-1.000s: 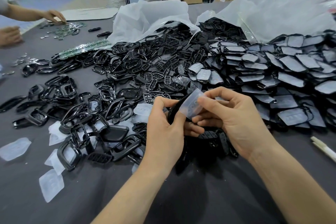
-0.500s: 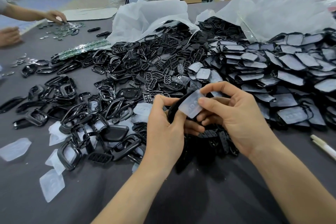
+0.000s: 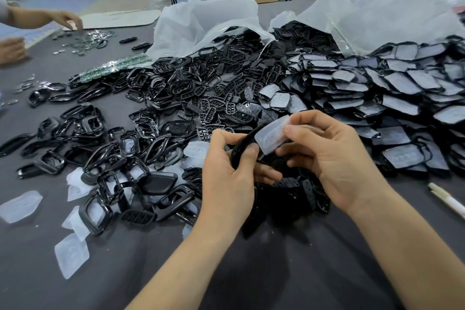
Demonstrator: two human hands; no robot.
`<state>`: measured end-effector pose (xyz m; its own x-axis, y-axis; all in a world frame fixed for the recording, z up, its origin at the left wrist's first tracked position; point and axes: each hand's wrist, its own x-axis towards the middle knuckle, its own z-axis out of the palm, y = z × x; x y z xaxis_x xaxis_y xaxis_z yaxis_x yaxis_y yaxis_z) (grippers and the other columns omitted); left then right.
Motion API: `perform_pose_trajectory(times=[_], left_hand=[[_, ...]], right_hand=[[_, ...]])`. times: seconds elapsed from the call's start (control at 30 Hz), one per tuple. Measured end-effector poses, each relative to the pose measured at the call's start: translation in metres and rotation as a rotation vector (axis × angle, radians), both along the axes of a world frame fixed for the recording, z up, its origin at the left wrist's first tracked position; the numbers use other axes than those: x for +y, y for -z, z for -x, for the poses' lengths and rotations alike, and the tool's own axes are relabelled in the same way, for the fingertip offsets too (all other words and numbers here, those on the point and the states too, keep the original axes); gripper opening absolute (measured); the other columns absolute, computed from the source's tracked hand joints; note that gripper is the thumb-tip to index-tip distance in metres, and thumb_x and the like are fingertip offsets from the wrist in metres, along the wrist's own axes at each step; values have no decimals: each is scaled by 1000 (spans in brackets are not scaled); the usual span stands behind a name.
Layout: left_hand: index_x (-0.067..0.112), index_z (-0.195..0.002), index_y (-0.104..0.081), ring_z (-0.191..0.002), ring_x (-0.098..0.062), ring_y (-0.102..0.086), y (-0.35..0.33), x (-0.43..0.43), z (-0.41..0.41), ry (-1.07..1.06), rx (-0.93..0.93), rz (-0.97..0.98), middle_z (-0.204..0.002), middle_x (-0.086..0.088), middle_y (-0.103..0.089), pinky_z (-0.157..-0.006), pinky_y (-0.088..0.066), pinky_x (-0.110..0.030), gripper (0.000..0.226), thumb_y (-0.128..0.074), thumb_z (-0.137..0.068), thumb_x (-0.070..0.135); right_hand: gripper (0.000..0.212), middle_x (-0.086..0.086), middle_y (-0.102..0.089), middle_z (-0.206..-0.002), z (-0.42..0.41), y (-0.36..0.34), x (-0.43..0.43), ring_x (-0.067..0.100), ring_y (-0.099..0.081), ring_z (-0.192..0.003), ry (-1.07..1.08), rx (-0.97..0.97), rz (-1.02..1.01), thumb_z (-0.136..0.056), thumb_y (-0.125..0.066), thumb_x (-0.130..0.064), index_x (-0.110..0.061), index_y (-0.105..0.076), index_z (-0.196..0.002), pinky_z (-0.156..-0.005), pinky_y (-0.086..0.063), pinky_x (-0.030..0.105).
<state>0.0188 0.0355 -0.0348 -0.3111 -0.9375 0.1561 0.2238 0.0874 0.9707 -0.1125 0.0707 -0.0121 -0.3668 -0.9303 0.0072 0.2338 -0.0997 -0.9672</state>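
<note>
**A:** Where does the work sit?

**B:** Just above the grey table [image 3: 251, 272], in front of the heap of parts. The left hand [image 3: 226, 171] curls round a black key-fob frame [image 3: 242, 145] and holds it tilted on edge, thumb on the rim. The right hand [image 3: 334, 158] pinches a translucent silicone button pad [image 3: 270, 134] between thumb and forefinger. The pad's lower end touches the frame and its upper end sticks up free.

**A:** How does one seat it well?

**B:** I judge it best to match the pad's outline to the opening first and tuck the lower corner in. Then roll the thumb along the edge until the lip sits under the rim all round. The left hand does better gripping the frame by its sides, fingers out of the opening.

**A:** And the risk?

**B:** The pad looks soft, so it may fold or sit skewed, and a corner may pop out. Check that it lies flush before it joins the finished pieces [image 3: 402, 98] on the right, well apart from the loose frames [image 3: 141, 133] on the left.
</note>
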Motion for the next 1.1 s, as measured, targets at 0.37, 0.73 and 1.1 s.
perform_pose_trajectory(times=[0.37,0.73,1.1], left_hand=[[16,-91,-42,-45,-15,-64,2,-1,0,-1,-27,36,-65,1,-69,-46,-51,-23,19,-47,-98,-1],[30,-85,-50,-61,-13,-61,11,-1,-1,-198,-153,260,-67,7,-65,-58,-53,-37,13,-61,-92,26],[29,-86,-48,-61,-3,-57,9,2,0,-192,-124,340,-69,13,-64,-56,-46,-21,11,-58,-90,27]], right_hand=[[3,-4,-58,-59,-1,-1,0,4,-52,-51,-146,-189,25,-64,-70,-21,-22,-72,-65,-43,-41,16],[13,-4,-60,-63,-37,24,1,16,-55,-51,229,347,170,-85,-69,-5,-17,-64,-79,-50,-52,31],[15,-2,-61,-84,-43,26,4,16,-55,-67,426,632,312,-85,-67,-16,-29,-60,-84,-57,-48,31]])
